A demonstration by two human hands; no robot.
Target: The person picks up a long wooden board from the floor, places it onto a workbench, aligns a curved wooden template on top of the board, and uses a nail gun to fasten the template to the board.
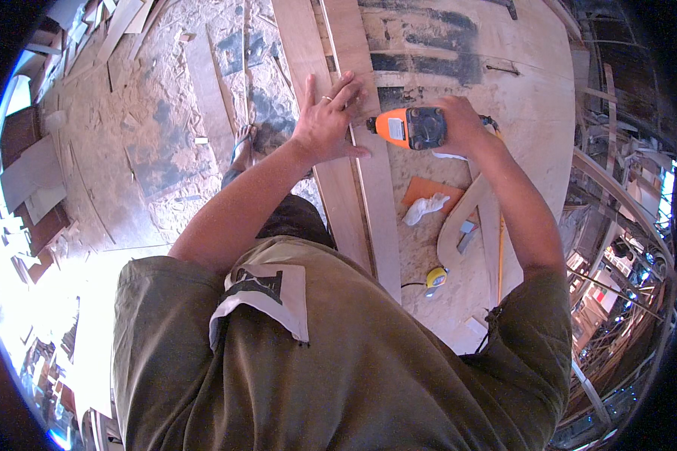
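My left hand [329,120] lies with its fingers spread across two long, narrow wooden boards, the left board [342,199] and the right board [378,203], which run side by side. A ring shows on one finger. In my right hand [462,124] is an orange and black nail gun [405,128], its black nose pointing left at the right board. From the frame I cannot tell whether the nose touches the wood. Behind the right wrist a yellow-orange hose [501,255] runs toward me.
Right of the boards, a worktop [534,90] holds a curved wooden piece [451,237], an orange sheet [421,192], a crumpled white wad [426,208] and a yellow tape measure [435,278]. Shavings cover the floor [165,143] at left. Scrap wood [34,173] leans beyond it.
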